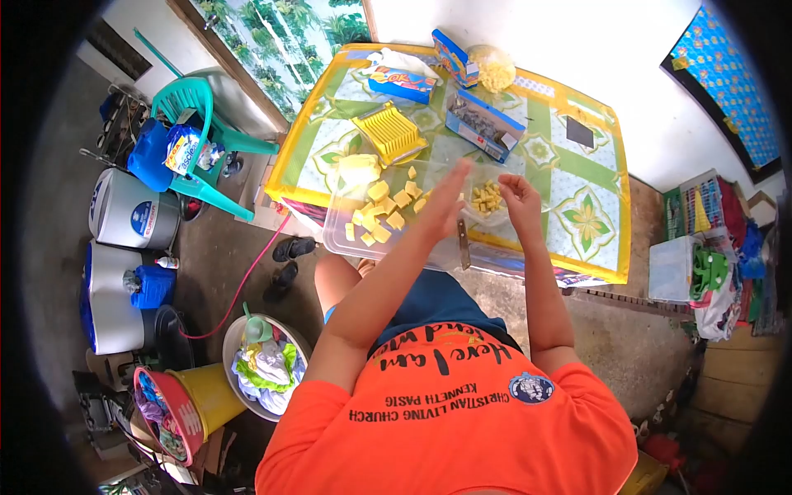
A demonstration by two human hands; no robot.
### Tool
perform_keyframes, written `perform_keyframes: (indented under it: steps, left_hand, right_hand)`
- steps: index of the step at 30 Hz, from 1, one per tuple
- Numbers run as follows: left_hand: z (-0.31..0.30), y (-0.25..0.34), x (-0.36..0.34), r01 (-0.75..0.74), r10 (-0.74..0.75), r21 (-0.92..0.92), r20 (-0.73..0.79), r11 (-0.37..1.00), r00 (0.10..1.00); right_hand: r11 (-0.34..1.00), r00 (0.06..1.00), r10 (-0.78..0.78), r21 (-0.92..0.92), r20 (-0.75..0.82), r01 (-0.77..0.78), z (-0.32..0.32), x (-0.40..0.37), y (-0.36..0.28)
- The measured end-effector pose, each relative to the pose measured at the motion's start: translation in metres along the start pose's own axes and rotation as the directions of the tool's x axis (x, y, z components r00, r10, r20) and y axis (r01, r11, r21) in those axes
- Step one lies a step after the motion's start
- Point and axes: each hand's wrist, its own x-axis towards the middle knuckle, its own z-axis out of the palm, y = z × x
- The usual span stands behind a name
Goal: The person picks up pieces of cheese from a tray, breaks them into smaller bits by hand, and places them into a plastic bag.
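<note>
My left hand [448, 198] is raised over the right part of a clear plastic tray [337, 235], its fingers stretched out and holding nothing visible. Cut yellow chunks [396, 220] and a larger pale yellow block [360, 169] lie in the tray's left part. To the right, my right hand [517, 196] has its fingertips pinched together beside a clear plastic container or bag with small yellow pieces [486, 198]; whatever is between the fingers is too small to make out. Between my forearms, a knife with a brown riveted handle [464, 245] points away from me, its blade mostly hidden.
On the patterned tablecloth [540, 153] stand a yellow ribbed tray [389, 134], an open blue box [485, 125], more blue boxes [402, 85] and a bowl of pale yellow pieces [495, 70]. A green chair [183, 97] and a laundry basin [268, 363] are at left.
</note>
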Motion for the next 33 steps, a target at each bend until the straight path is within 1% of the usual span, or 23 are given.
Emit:
perform_keyframes:
  steps: [1, 4, 5, 7, 10, 13, 14, 16, 19, 22, 25, 28, 31, 33]
  left_hand:
    - [-0.008, 0.003, -0.008, -0.017, 0.017, -0.006, -0.009, 1.000, 1.000]
    - [-0.043, 0.010, -0.034, -0.112, 0.120, 0.056, -0.176, 0.992, 0.977]
    - [-0.055, 0.013, -0.045, -0.136, 0.140, 0.031, -0.227, 0.990, 0.964]
    - [-0.077, 0.019, -0.070, -0.191, 0.176, -0.015, -0.332, 0.981, 0.927]
    - [-0.108, 0.023, -0.103, -0.189, 0.144, -0.057, -0.446, 0.980, 0.884]
    - [-0.124, 0.021, -0.129, -0.197, 0.132, -0.073, -0.516, 0.978, 0.846]
    - [-0.127, 0.020, -0.135, -0.200, 0.123, -0.088, -0.535, 0.976, 0.836]
    - [-0.133, 0.014, -0.145, -0.210, 0.126, -0.109, -0.509, 0.972, 0.851]
    - [-0.134, 0.008, -0.155, -0.206, 0.115, -0.142, -0.477, 0.968, 0.871]
    - [-0.130, 0.005, -0.160, -0.190, 0.105, -0.153, -0.440, 0.970, 0.892]
    - [-0.126, 0.005, -0.163, -0.168, 0.080, -0.170, -0.431, 0.971, 0.899]
    - [-0.129, 0.000, -0.161, -0.153, 0.080, -0.146, -0.412, 0.977, 0.908]
    - [-0.134, -0.011, -0.154, -0.167, 0.090, -0.168, -0.389, 0.972, 0.917]
    - [-0.132, -0.017, -0.149, -0.133, 0.078, -0.122, -0.381, 0.984, 0.921]
  right_hand:
    - [0.999, 1.000, -0.026, -0.026, -0.015, 0.026, 0.002, -0.002, -0.003]
    - [0.984, 1.000, 0.011, -0.176, 0.023, -0.007, 0.012, -0.015, -0.021]
    - [0.960, 0.994, -0.086, -0.264, 0.061, 0.099, 0.018, -0.022, -0.026]
    - [0.856, 0.950, -0.264, -0.414, 0.165, 0.310, 0.034, -0.036, -0.033]
    - [0.812, 0.864, -0.274, -0.380, 0.422, 0.443, 0.061, -0.052, -0.037]
    - [0.754, 0.783, -0.347, -0.343, 0.517, 0.561, 0.094, -0.068, -0.035]
    - [0.754, 0.782, -0.345, -0.343, 0.519, 0.560, 0.104, -0.071, -0.031]
    - [0.753, 0.780, -0.342, -0.343, 0.525, 0.561, 0.122, -0.070, -0.029]
    - [0.784, 0.800, -0.275, -0.356, 0.533, 0.508, 0.141, -0.067, -0.034]
    - [0.800, 0.807, -0.237, -0.362, 0.541, 0.478, 0.153, -0.066, -0.026]
    - [0.850, 0.816, -0.110, -0.371, 0.567, 0.373, 0.158, -0.063, -0.020]
    - [0.866, 0.823, -0.120, -0.347, 0.556, 0.361, 0.156, -0.064, -0.019]
    - [0.913, 0.854, 0.005, -0.351, 0.520, 0.208, 0.152, -0.066, -0.023]
    - [0.968, 0.872, 0.099, -0.249, 0.480, 0.028, 0.148, -0.067, -0.022]
